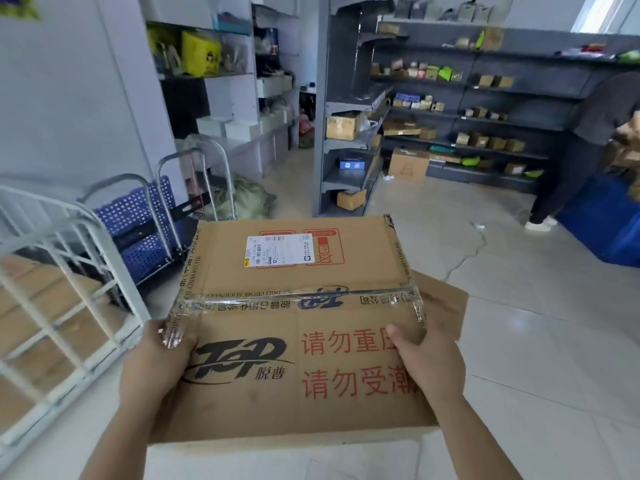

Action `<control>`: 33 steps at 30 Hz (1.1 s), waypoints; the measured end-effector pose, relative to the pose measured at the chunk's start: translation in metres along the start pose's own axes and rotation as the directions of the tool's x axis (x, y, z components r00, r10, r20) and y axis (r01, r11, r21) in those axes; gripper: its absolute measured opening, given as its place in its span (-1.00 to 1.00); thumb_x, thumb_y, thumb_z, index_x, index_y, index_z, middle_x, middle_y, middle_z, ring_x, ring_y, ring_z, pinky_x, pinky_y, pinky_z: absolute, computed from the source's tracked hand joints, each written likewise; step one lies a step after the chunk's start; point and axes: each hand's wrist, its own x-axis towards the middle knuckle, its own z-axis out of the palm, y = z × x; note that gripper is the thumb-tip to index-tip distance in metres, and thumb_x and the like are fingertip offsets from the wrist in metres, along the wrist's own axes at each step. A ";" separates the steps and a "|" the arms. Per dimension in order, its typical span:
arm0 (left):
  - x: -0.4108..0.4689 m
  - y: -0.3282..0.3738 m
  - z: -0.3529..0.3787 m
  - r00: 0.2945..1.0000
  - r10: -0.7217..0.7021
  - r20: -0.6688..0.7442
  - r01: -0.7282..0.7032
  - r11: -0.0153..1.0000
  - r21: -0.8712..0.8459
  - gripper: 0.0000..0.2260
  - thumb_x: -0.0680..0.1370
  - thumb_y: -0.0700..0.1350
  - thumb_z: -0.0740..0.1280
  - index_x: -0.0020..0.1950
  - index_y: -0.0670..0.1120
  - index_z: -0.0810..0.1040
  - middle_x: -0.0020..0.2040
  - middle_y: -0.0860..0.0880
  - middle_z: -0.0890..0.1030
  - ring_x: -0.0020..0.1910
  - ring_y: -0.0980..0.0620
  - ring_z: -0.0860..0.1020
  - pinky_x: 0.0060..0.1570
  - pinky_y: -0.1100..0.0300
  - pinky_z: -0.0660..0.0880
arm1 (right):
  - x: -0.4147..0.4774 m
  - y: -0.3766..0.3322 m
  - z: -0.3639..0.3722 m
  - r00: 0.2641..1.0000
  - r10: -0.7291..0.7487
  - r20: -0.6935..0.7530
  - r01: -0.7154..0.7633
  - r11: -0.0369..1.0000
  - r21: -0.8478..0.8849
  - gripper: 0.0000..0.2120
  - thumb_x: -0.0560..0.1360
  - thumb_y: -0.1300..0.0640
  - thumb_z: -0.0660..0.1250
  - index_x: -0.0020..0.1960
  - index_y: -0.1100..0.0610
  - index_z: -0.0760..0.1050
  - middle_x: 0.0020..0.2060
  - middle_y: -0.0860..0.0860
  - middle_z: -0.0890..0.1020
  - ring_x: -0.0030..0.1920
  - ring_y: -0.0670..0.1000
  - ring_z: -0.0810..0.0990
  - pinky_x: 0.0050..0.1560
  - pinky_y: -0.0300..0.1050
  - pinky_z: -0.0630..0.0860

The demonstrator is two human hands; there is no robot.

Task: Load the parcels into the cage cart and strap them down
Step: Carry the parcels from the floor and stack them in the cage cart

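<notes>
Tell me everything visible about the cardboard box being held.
The cardboard box is brown card, closed, its top seam sealed with clear tape. A white shipping label sits on the far flap; a black logo and red Chinese print cover the near one. It is held roughly level, right of the white cage cart. The left hand and right hand grip its near sides, thumbs on top.

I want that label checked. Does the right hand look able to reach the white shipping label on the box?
Probably not yet. The right hand grips the cardboard box at its near edge, as does the left hand, so it is busy holding. The label itself lies uncovered.
</notes>
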 end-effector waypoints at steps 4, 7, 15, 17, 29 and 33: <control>0.037 -0.014 -0.046 0.997 -0.022 -0.073 0.023 1.000 0.011 -0.54 0.52 -0.01 0.39 0.35 -0.12 0.37 0.17 -0.25 0.58 0.12 -0.28 0.54 0.01 -0.05 0.44 | 0.011 -0.055 0.045 0.997 -0.067 0.047 0.066 0.998 0.013 -0.51 0.40 -0.33 0.32 0.16 -0.02 0.51 0.02 0.00 0.59 0.04 0.10 0.59 -0.05 0.00 0.54; 0.059 -0.029 -0.079 0.990 -0.060 -0.127 0.063 0.998 0.021 -0.55 0.52 0.04 0.37 0.34 -0.09 0.37 0.15 -0.24 0.59 0.11 -0.27 0.55 0.05 -0.08 0.47 | 0.016 -0.099 0.073 0.989 -0.120 0.082 0.118 0.993 0.025 -0.51 0.41 -0.30 0.34 0.14 0.05 0.49 0.01 0.03 0.58 0.04 0.14 0.58 -0.06 0.01 0.53; 0.107 -0.069 -0.153 0.945 -0.164 -0.283 0.167 0.986 -0.013 -0.56 0.54 0.03 0.36 0.33 -0.11 0.36 0.16 -0.23 0.58 0.12 -0.28 0.54 0.01 -0.05 0.43 | 0.024 -0.212 0.150 0.932 -0.313 0.180 0.310 0.950 0.045 -0.50 0.43 -0.28 0.32 0.16 0.07 0.48 0.02 0.05 0.50 0.06 0.16 0.56 -0.04 0.03 0.51; 0.120 -0.079 -0.170 0.926 -0.193 -0.326 0.193 0.981 -0.031 -0.53 0.53 0.03 0.37 0.36 -0.12 0.35 0.18 -0.23 0.58 0.13 -0.28 0.53 0.00 -0.04 0.43 | 0.027 -0.242 0.172 0.909 -0.363 0.204 0.358 0.932 0.066 -0.50 0.43 -0.28 0.32 0.18 0.07 0.47 0.03 0.05 0.51 0.07 0.15 0.56 -0.06 0.01 0.49; 0.201 -0.126 -0.257 0.734 -0.367 -0.572 0.356 0.924 -0.136 -0.57 0.52 0.05 0.37 0.30 -0.10 0.38 0.16 -0.18 0.59 0.11 -0.23 0.55 -0.03 -0.01 0.43 | 0.039 -0.423 0.309 0.732 -0.592 0.337 0.561 0.805 0.194 -0.43 0.42 -0.32 0.32 0.23 0.07 0.45 0.10 0.03 0.51 0.03 0.11 0.57 -0.13 -0.04 0.50; 0.216 -0.142 -0.290 0.667 -0.410 -0.622 0.390 0.903 -0.178 -0.56 0.52 0.04 0.38 0.31 -0.13 0.39 0.16 -0.18 0.59 0.12 -0.23 0.55 -0.01 -0.02 0.45 | 0.024 -0.479 0.345 0.661 -0.648 0.379 0.608 0.758 0.237 -0.49 0.43 -0.29 0.33 0.19 0.05 0.46 0.06 0.01 0.50 -0.05 0.05 0.52 -0.18 -0.07 0.45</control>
